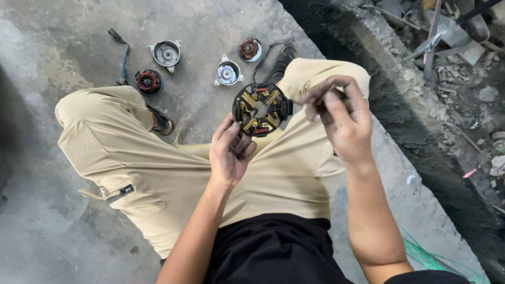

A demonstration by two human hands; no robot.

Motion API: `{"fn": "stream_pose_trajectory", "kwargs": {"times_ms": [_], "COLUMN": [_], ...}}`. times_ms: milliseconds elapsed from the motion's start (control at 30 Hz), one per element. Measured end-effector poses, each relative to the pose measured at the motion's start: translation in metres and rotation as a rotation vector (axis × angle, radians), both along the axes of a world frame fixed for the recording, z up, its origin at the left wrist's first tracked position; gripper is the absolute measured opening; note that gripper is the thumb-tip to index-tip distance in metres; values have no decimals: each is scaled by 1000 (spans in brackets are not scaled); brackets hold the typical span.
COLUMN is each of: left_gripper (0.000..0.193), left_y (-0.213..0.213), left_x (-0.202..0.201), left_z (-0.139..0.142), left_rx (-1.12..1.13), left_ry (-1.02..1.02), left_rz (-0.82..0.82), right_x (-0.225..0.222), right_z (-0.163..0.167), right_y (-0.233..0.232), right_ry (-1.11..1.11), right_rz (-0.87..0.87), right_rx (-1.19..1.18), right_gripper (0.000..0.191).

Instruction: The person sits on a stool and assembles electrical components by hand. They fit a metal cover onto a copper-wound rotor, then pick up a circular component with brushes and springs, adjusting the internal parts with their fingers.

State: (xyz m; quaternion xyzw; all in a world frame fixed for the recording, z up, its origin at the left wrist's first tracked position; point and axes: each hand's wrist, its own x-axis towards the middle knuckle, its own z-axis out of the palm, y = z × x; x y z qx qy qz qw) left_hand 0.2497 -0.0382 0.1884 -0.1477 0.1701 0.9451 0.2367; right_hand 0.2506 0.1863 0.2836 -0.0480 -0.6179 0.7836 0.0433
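Right, near first: my left hand [229,153] is up over my lap, grip closed on the round black brush-holder plate [261,108], fingers pinching its lower left edge, face toward me. Copper-coloured strips and a bit of red show on it. The plate sits in the air just above my knees, not on the floor.

My right hand [340,118] is just beside the plate, on its right. Grip pinched nearly shut, fingertips together on something small and dark; too small to say what. It's near the plate's rim, can't tell if touching.

Progress, my read: the unit looks already apart, since the other pieces lie spread out, and I'd judge I'm mid-way, working on this one plate. Nothing looks reassembled yet.

Farther out on the concrete floor [48,266], past my knees: a red-wound coil part [148,81], a grey metal end cover [167,53], a second end cover [227,73], and another red-and-copper round part [250,49], all apart from each other. A blue strap [124,58] lies by the coil part. Scrap and debris at far right.
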Motion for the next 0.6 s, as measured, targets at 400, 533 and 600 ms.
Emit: {"fn": "stream_pose_trajectory", "kwargs": {"times_ms": [400, 533, 600], "left_gripper": [28, 32, 30], "left_y": [1, 0, -2], "left_x": [4, 3, 2], "left_z": [-5, -3, -4], "left_rx": [-64, -114, -80], "left_ry": [27, 19, 51], "left_rz": [-31, -69, -82], "right_x": [-29, -38, -41], "right_z": [48, 57, 56], "right_y": [-54, -55, -56], "right_ry": [494, 549, 554], "right_rz": [302, 329, 317], "right_rx": [1340, 1390, 1381], "right_gripper": [32, 26, 22]}}
